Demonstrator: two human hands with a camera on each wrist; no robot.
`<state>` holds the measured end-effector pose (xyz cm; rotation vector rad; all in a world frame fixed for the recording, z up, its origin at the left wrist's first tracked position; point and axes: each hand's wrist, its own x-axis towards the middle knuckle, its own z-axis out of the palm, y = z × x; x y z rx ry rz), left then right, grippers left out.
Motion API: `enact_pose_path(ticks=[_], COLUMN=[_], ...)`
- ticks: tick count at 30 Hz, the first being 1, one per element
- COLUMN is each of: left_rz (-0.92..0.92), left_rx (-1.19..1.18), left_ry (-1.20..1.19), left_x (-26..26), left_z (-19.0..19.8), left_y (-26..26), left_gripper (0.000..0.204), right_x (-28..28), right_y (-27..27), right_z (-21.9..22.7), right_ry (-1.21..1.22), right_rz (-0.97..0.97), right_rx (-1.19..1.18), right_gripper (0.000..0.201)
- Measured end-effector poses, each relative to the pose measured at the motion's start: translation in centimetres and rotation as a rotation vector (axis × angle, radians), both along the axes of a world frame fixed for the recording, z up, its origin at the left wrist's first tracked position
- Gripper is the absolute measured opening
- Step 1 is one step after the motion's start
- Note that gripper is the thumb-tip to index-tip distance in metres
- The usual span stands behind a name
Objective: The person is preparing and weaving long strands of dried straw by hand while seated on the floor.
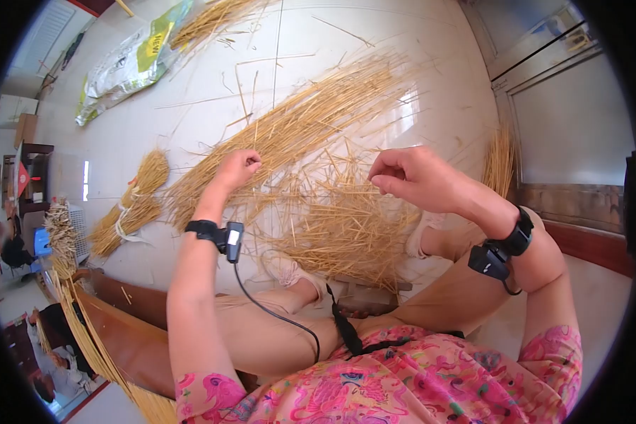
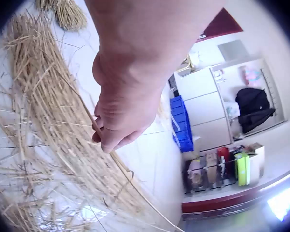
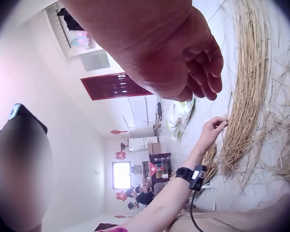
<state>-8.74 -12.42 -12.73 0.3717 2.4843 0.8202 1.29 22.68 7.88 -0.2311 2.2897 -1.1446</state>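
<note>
My left hand is above the long pile of straw. Seen from the left wrist, its thumb and fingers pinch a single straw stalk, which runs out past the hand on both sides. To the right, my right hand hovers over the loose heap of short straw. In the right wrist view its fingers are loosely bent, with nothing visible between them. The straw lies on a pale tiled floor.
Tied straw bundles lie at the left, beyond a brown leather-like seat. A silver and green bag is at the far left. More straw leans by the door. Other people sit in the background.
</note>
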Motion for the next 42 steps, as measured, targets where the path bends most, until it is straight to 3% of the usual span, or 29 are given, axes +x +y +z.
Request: enact_pose_path(ticks=[3, 4, 8, 11, 14, 17, 20, 23, 24, 26, 30, 33, 36, 42], left_rz=[0.107, 0.201, 0.472, 0.599, 0.352, 0.204, 0.287, 0.422, 0.428, 0.431, 0.351, 0.332, 0.304, 0.469], left_rx=[0.14, 0.313, 0.593, 0.425, -0.287, -0.092, 0.038, 0.06, 0.195, 0.466, 0.684, 0.794, 0.816, 1.084], left_ry=[0.005, 0.04, 0.143, 0.176, 0.511, 0.445, 0.521, 0.389, 0.313, 0.148, -0.055, -0.217, -0.27, -0.324], left_x=[0.9, 1.6, 4.6, 6.1, 7.0, 7.3, 7.1, 7.4, 7.6, 8.1, 9.5, 10.1, 10.4, 10.1], left_z=[7.1, 8.6, 14.3, 15.8, 15.5, 14.7, 15.3, 15.0, 15.1, 15.7, 16.6, 16.2, 16.4, 15.4], left_y=[-0.5, -0.3, 1.5, 2.2, 1.8, 1.0, 1.1, 2.3, 3.1, 5.5, 10.6, 13.4, 14.6, 14.2], left_gripper=[0.014, 0.017, 0.017, 0.015, 0.014, 0.014, 0.013, 0.014, 0.015, 0.017, 0.019, 0.018, 0.017, 0.015], right_x=[0.5, 0.6, 1.2, 1.1, 1.1, 1.4, 1.5, 1.5, 1.5, 1.5, 1.4, 1.3, 1.1, 0.8], right_y=[-0.2, -0.4, -1.5, -1.9, -1.8, -1.3, -0.5, 0.5, 0.7, 0.7, -0.2, -1.0, -1.4, -0.9], right_z=[-0.6, -0.7, -1.0, -1.7, -2.5, -2.1, -1.9, -2.5, -2.7, -2.6, -3.0, -3.2, -3.5, -3.8], right_ry=[0.017, 0.005, 0.005, 0.097, 0.144, 0.166, 0.206, 0.21, 0.204, 0.055, -0.103, -0.089, -0.063, -0.162], right_rz=[0.046, 0.055, 0.076, 0.104, 0.115, 0.112, 0.112, 0.104, 0.099, 0.013, -0.163, -0.275, -0.351, -0.461], right_rx=[-0.027, -0.039, -0.066, -0.035, -0.005, 0.026, 0.064, 0.069, 0.061, -0.041, -0.315, -0.57, -0.567, -0.574], right_gripper=[0.021, 0.021, 0.021, 0.021, 0.022, 0.022, 0.021, 0.02, 0.02, 0.021, 0.025, 0.024, 0.017, 0.018])
